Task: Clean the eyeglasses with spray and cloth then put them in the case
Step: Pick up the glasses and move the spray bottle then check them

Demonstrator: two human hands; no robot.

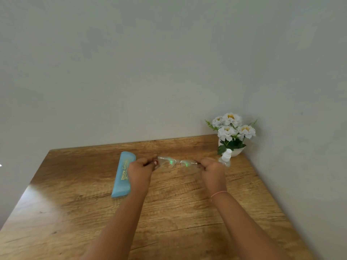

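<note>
I am stretching both forearms out over the wooden bench (169, 212), with a thin pink thread (218, 193) circling my right wrist. My left grip (143, 168) is curling round one end of the eyeglasses (177, 162) and my right grip (212, 169) is pinching the other end, so the frame is spanning the gap between them. I cannot tell whether it is touching the bench. I am judging the pair light, thin-rimmed and easily bent, with slick lenses that smudge fast, so I am taking it by the outer ends, never by the glass. The blue case (123, 174) is lying shut just beside my left grip. The spray bottle (226, 158) is standing just behind my right grip. Beyond it, a pot of white flowers (232, 132) is sitting in the corner. I am seeing no cloth.
</note>
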